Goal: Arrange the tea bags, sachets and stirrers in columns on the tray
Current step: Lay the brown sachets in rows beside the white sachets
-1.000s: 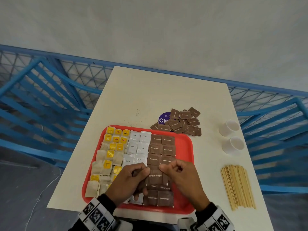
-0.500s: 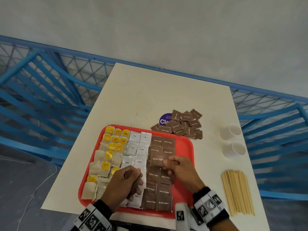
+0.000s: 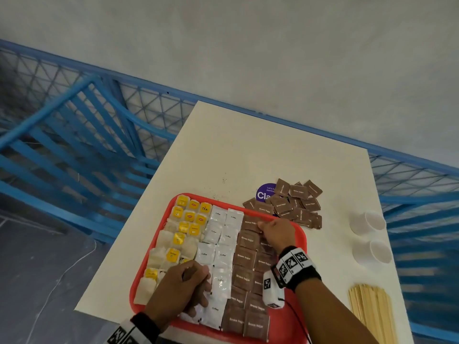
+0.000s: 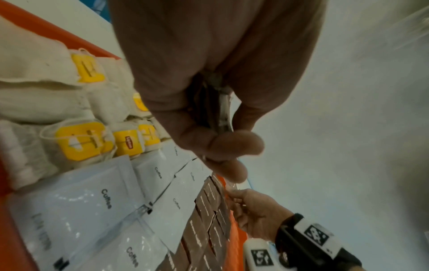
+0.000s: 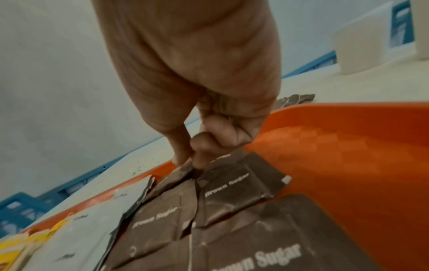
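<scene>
tray [image 3: 299, 233]: tea bags [image 3: 177, 240] left | sachets [image 3: 244, 256] right (more behind tray) | stirrers [image 3: 370, 311] right of tray

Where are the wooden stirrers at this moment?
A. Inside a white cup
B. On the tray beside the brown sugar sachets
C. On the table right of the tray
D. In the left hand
C: the stirrers lie in a bundle on the table, off the tray.
</scene>
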Motion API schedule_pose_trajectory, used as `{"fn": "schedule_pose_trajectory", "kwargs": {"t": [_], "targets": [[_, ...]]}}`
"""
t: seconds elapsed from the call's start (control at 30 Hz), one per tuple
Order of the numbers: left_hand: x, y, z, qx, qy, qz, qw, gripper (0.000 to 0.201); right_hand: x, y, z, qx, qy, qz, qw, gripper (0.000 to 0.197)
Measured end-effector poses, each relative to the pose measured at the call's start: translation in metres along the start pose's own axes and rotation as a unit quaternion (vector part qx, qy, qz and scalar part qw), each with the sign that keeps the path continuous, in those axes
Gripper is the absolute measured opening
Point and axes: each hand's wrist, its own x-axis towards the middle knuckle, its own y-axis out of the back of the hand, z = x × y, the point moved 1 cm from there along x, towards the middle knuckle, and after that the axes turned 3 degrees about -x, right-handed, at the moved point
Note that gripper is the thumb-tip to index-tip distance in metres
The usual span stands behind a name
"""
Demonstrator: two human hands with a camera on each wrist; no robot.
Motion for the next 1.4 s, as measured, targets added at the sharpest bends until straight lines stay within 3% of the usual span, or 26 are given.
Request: {"fn": "schedule_pose_trajectory", "kwargs": {"t": [0.07, 0.13, 0.23, 0.3, 0.33, 0.43, 0.6, 0.7, 0.8, 1.0, 1.17, 1.3, 1.4], "targets": [[0.001, 0.001, 0.003, -0.063, 0.026, -0.023, 0.997, 0.02, -0.011, 0.006, -0.004, -0.062, 0.042, 0.047, 0.996, 0.037], [0.003, 0.002, 0.008, -0.148, 0.055, -0.063, 0.985, 0.022, -0.032, 0.012, -0.012, -0.082, 0.083, 0.045, 0.992, 0.033], [0.003, -0.002, 0.018, -0.209, 0.05, -0.139, 0.967, 0.035, -0.084, 0.018, -0.024, -0.064, 0.157, -0.096, 0.981, 0.023], [0.002, -0.009, 0.025, -0.177, 0.032, -0.176, 0.968, 0.04, -0.12, 0.021, -0.029, 0.011, 0.184, -0.207, 0.961, 0.026], [0.002, -0.013, 0.027, -0.141, 0.023, -0.188, 0.972, 0.039, -0.133, 0.022, -0.03, 0.04, 0.193, -0.229, 0.953, 0.027], [0.001, -0.029, 0.035, -0.049, -0.002, -0.201, 0.978, 0.034, -0.152, 0.026, -0.03, 0.113, 0.191, -0.202, 0.954, 0.018], [0.0, -0.048, 0.04, 0.017, -0.051, -0.172, 0.984, 0.038, -0.156, 0.038, -0.012, 0.161, 0.154, -0.149, 0.963, 0.006], [-0.001, -0.055, 0.043, 0.031, -0.069, -0.158, 0.985, 0.029, -0.156, 0.046, -0.001, 0.212, 0.144, -0.116, 0.96, 0.014], [-0.002, -0.061, 0.044, 0.021, -0.07, -0.155, 0.985, 0.027, -0.161, 0.046, 0.001, 0.244, 0.152, -0.14, 0.947, 0.023], [-0.006, -0.068, 0.039, 0.062, -0.067, -0.174, 0.98, 0.028, -0.167, 0.044, -0.005, 0.26, 0.154, -0.114, 0.947, 0.017], [-0.005, -0.059, 0.043, 0.125, -0.104, -0.152, 0.975, 0.023, -0.16, 0.053, -0.007, 0.176, 0.185, -0.138, 0.957, 0.019], [-0.002, -0.065, 0.04, -0.02, -0.064, -0.094, 0.993, 0.03, -0.158, 0.056, -0.009, 0.219, 0.183, -0.108, 0.952, 0.034], [-0.003, -0.068, 0.039, -0.098, -0.027, -0.074, 0.992, 0.027, -0.162, 0.054, -0.005, 0.2, 0.19, -0.138, 0.951, 0.023]]}}
